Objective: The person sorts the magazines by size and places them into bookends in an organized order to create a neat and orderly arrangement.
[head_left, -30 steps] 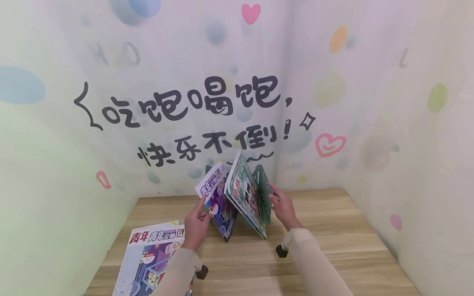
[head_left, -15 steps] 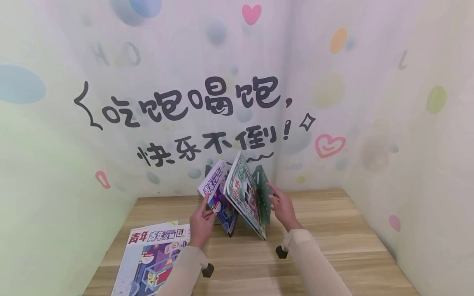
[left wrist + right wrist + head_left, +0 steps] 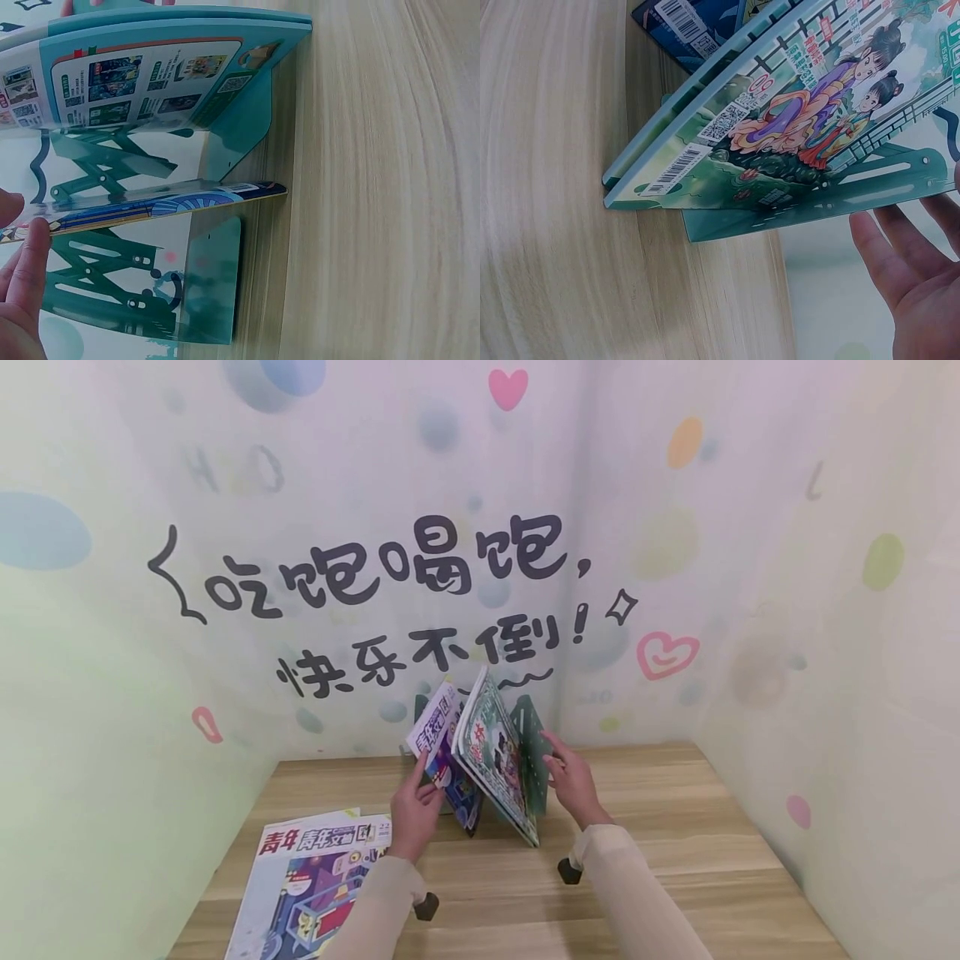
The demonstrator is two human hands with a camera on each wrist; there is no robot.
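In the head view my left hand pinches the left edge of a purple-covered magazine between thumb and fingers. That magazine leans upright inside a green folding bookend, whose criss-cross lattice shows behind it in the left wrist view. To its right, green-covered magazines stand tilted, their lower corners poking out over the table. My right hand touches the outer face of the bookend's right end plate with fingers extended, as the right wrist view shows.
At the front left, a flat pile of magazines lies on the wooden table, partly covered by the left sleeve. Behind the bookend rises a pale printed backdrop with dark lettering, and similar walls close both sides.
My left hand has moved slightly right and away from me, pushing the purple magazine deeper into the bookend. The right hand stays at the end plate.
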